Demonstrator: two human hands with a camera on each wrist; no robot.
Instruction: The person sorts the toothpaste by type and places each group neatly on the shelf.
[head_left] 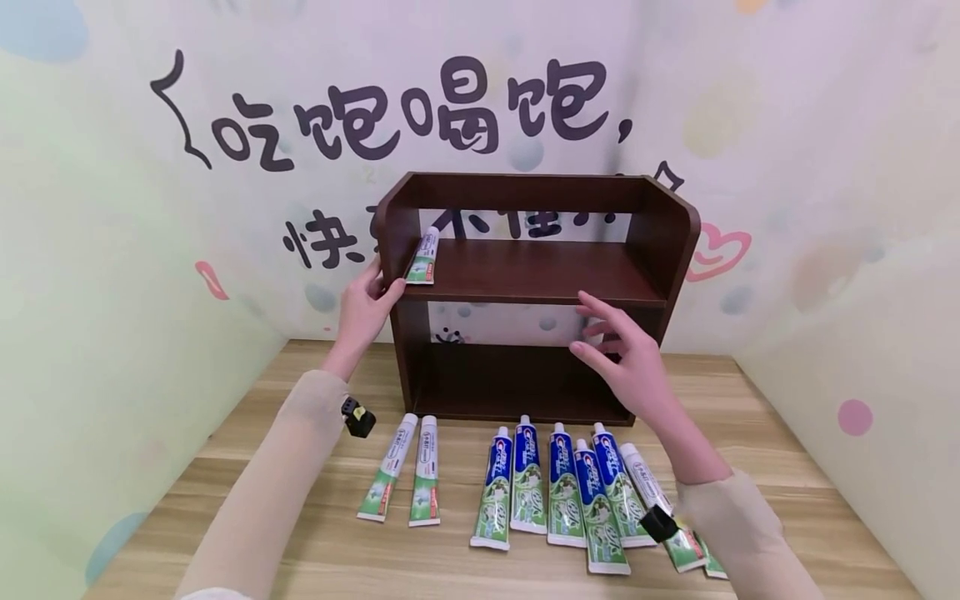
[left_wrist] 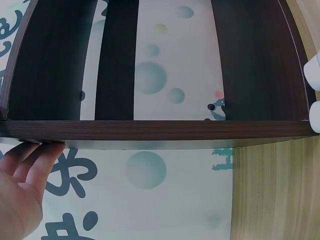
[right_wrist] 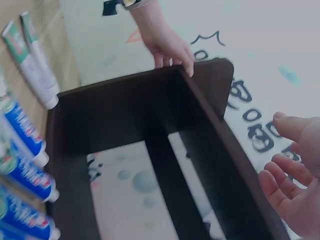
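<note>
The left hand (head_left: 363, 310) holds the left side panel of a dark brown two-tier wooden shelf (head_left: 525, 297). Its thumb lies at the panel's front edge, and its fingers (left_wrist: 40, 162) touch the outer side. Close to that thumb, a white-and-green toothpaste tube (head_left: 424, 258) leans upright in the upper tier's left corner. The right hand (head_left: 630, 358) hovers in front of the shelf's right part with its fingers spread and loosely bent; nothing is in it. In the right wrist view, the same right hand (right_wrist: 295, 175) appears apart from the shelf.
Two white-and-green toothpaste tubes (head_left: 425, 471) lie on the wooden table (head_left: 322, 525) before the shelf. To their right lie several blue-and-green Crest tubes (head_left: 528, 475). Another white-and-green tube (head_left: 645, 479) is partly covered by the right forearm. A printed wall (head_left: 480, 50) stands behind.
</note>
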